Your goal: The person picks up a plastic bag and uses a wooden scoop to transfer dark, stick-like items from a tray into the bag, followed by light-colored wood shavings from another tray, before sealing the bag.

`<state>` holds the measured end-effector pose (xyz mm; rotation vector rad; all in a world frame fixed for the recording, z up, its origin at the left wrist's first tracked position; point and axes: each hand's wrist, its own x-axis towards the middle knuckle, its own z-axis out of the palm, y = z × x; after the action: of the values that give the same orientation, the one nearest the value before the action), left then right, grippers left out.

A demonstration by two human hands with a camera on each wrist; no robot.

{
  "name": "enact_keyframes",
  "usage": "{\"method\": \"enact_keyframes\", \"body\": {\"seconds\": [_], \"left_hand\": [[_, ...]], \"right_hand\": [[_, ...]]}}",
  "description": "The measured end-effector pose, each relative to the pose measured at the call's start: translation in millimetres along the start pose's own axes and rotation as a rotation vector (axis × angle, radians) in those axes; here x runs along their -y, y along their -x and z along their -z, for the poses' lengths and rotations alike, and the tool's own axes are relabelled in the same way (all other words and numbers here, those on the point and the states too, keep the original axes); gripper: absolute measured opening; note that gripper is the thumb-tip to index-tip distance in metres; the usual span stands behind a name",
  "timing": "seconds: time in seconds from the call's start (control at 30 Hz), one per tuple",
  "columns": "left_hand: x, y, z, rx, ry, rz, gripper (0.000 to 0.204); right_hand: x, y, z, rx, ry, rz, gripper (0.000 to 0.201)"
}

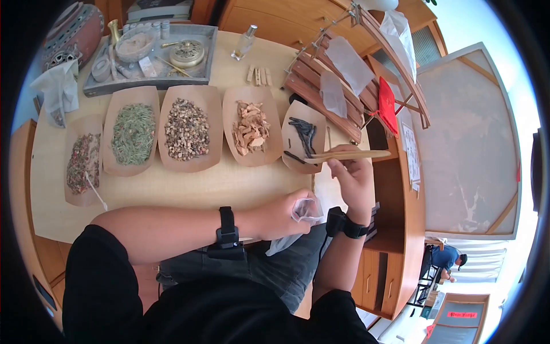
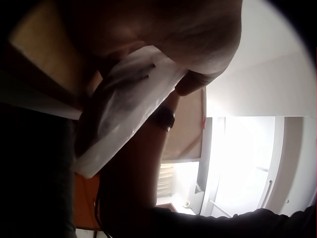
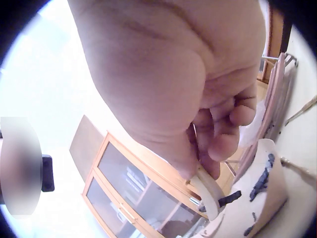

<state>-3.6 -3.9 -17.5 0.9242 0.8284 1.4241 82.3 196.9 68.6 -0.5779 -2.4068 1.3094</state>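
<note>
My left hand (image 1: 281, 217) grips a translucent white pouch (image 2: 126, 111), its mouth facing up in the head view. Dark shapes show faintly through the pouch wall. Between thumb and fingers, my right hand (image 1: 354, 182) pinches wooden tongs (image 1: 358, 154) over the near end of a paper tray (image 1: 318, 123). In the right wrist view a dark strip (image 3: 231, 198) sits at the tips of the tongs. More dark strips (image 1: 305, 133) lie in that tray. The pouch is just left of and below my right hand in the head view.
Paper trays hold wood chips (image 1: 250, 127), mixed dried pieces (image 1: 187, 131), green needles (image 1: 133, 135) and a reddish mix (image 1: 83, 163). Behind them stand a grey tray (image 1: 206, 46), a glass bottle (image 1: 245, 43) and a wooden rack (image 1: 321, 80) with pouches. A person (image 1: 446, 258) sits far right.
</note>
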Motion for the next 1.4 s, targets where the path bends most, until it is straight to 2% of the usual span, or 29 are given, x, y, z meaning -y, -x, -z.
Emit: {"method": "enact_keyframes", "body": {"seconds": [0.03,0.13,0.17,0.2,0.27,0.33,0.43,0.53,0.6,0.67,0.73,0.83,0.9,1.03,1.1,1.13,1.2,1.23,1.3,1.4], "left_hand": [[1,-1,0,-0.023,0.053,-0.007,0.038],[6,-5,0,-0.044,0.169,-0.028,0.039],[7,-6,0,-0.044,0.232,-0.044,0.039],[9,-5,0,-0.039,0.233,-0.043,0.039],[3,-3,0,-0.025,0.222,-0.037,0.04],[3,-3,1,-0.016,0.212,-0.041,0.039],[-1,-2,-1,-0.013,0.214,-0.057,0.038],[-1,-1,-2,-0.019,0.152,-0.065,0.036],[1,-1,-2,-0.018,0.077,-0.069,0.035],[0,1,-1,0.015,-0.002,-0.088,0.034],[-2,2,-1,0.024,-0.057,-0.078,0.035],[-7,4,0,0.03,-0.108,-0.048,0.038],[-8,6,1,0.023,-0.102,-0.031,0.039],[-2,2,0,0.009,-0.065,-0.031,0.041],[-1,-1,0,0.0,-0.058,-0.038,0.041],[-1,-1,0,-0.008,-0.012,-0.032,0.041],[3,1,0,-0.019,0.033,-0.026,0.041],[4,-1,0,-0.027,0.032,-0.057,0.04],[9,-4,-1,-0.022,0.036,-0.092,0.039],[7,-4,1,-0.007,0.064,-0.017,0.038]], "right_hand": [[7,5,2,-0.018,-0.112,0.061,0.017],[26,30,6,-0.083,-0.326,0.098,0.028],[36,38,5,-0.082,-0.392,0.084,0.019],[35,42,2,-0.086,-0.389,0.083,0.019],[31,48,-2,0.032,-0.455,0.113,0.02],[27,53,-3,0.052,-0.416,0.067,0.021],[21,54,11,0.239,-0.357,0.068,0.021],[23,47,20,0.185,-0.507,0.122,0.019],[22,38,22,0.181,-0.478,0.162,0.02],[24,27,8,0.01,-0.181,0.094,0.019],[34,11,-4,0.041,0.266,0.141,0.026],[22,-4,-23,0.089,0.332,0.141,0.025],[5,-10,-29,0.098,0.271,0.071,0.025],[11,-6,-22,0.084,0.298,0.068,0.023],[13,1,-9,-0.023,0.1,0.006,0.02],[11,6,-1,-0.038,-0.046,0.025,0.019],[30,20,8,-0.054,-0.157,0.089,0.015],[33,28,9,-0.054,-0.155,0.095,0.015],[38,45,11,0.055,-0.376,0.114,0.014],[44,60,6,0.107,-0.282,0.037,0.018]]}}
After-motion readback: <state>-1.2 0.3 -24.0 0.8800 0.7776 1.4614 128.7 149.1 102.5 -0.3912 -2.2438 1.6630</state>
